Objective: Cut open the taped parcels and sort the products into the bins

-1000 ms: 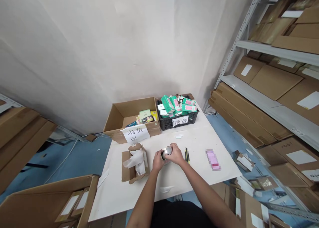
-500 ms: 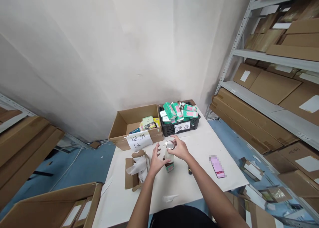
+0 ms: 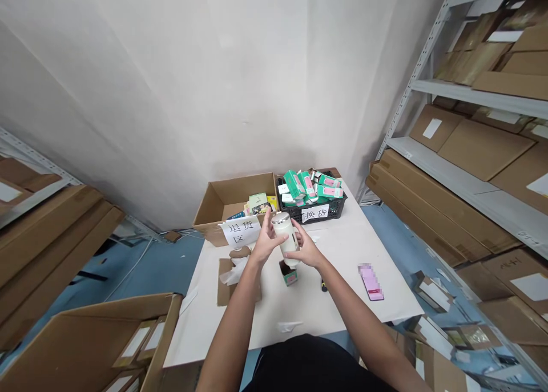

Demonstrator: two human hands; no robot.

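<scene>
I hold a white bottle with a silver cap (image 3: 286, 236) up above the white table (image 3: 342, 255). My right hand (image 3: 307, 251) grips its lower part from the right. My left hand (image 3: 264, 241) is wrapped on its upper part from the left. Directly below the bottle stands a small green and red open carton (image 3: 289, 275). To the left lies an opened cardboard parcel with white paper stuffing (image 3: 232, 275).
A brown cardboard box (image 3: 226, 201) with a paper label holds small packs at the table's back. A black crate (image 3: 319, 206) beside it is full of green boxes. A pink phone (image 3: 370, 282) and a black-yellow cutter (image 3: 323, 285) lie right. Shelves with cartons (image 3: 471, 146) stand right.
The bottle has come up out of the small green carton, which stays on the table. My left hand, open half a second ago, now grips the bottle. Both hands rose.
</scene>
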